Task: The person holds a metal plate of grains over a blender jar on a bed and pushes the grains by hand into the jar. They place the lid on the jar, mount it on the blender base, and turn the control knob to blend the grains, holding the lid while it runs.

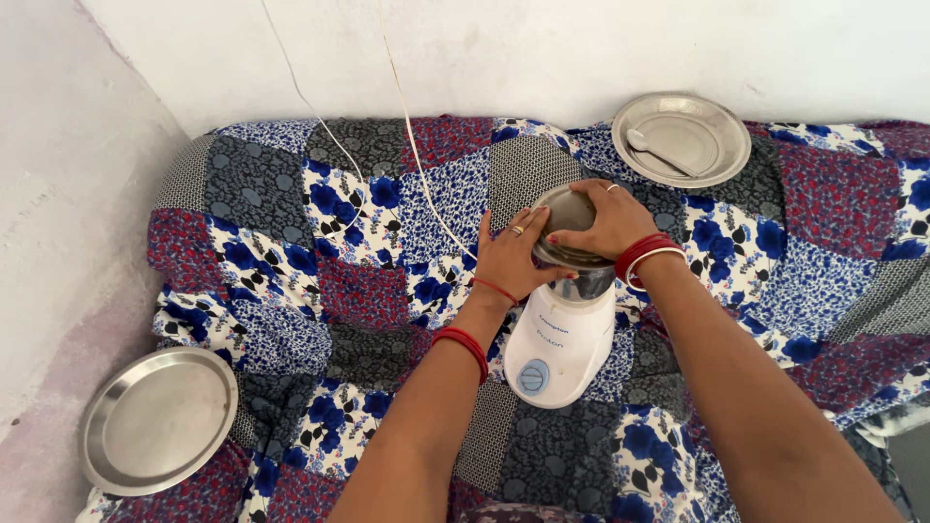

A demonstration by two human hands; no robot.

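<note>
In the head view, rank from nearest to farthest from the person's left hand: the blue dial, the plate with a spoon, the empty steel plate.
From the left hand:
1. Blue dial, just below on the mixer base.
2. Plate with a spoon, upper right.
3. Empty steel plate, lower left.
</note>
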